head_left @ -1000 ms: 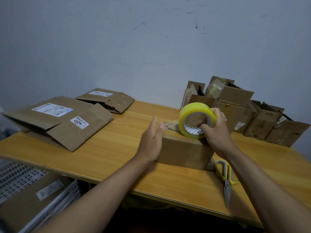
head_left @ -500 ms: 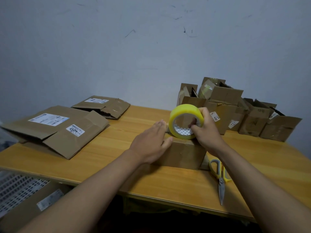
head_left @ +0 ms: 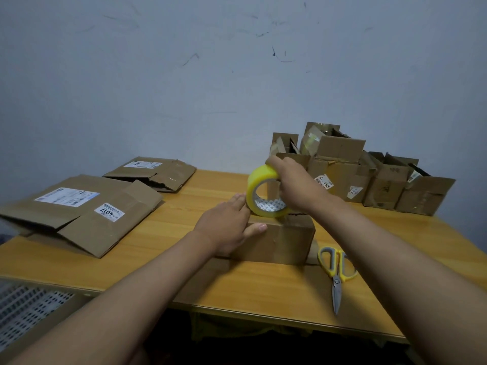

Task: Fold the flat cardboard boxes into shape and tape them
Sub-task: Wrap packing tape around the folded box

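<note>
Since a second ago the left hand (head_left: 228, 224) has turned from an edge-on pose beside the small box (head_left: 284, 239) to lying flat on its top left corner, and the right hand (head_left: 295, 185) has shifted its hold on the tape roll (head_left: 263, 192) from the roll's side to over its top. Now the left hand's fingers lie straight across the box top with the fingertips just beside the roll, while the thumb presses the near face of the box. Right-hand fingers curl over the upper rim of the yellow roll, clamped on it, and the roll stands on edge on the box top with its open core facing the camera. That box sits closed near the middle of the wooden bench (head_left: 263, 288). Just right of it, flat on the bench, lie scissors (head_left: 336, 272) with yellow handles, blades pointing toward the near edge. At the far right corner, against the wall, stands a cluster of folded boxes (head_left: 369, 177), several with flaps standing open and some bearing white labels. On the left side of the bench lie two flat boxes: a large one (head_left: 87, 214) with white labels, one reading 4017, and a smaller one (head_left: 155, 173) behind it. Below the bench at lower left a white perforated crate (head_left: 23, 309) is partly visible.
</note>
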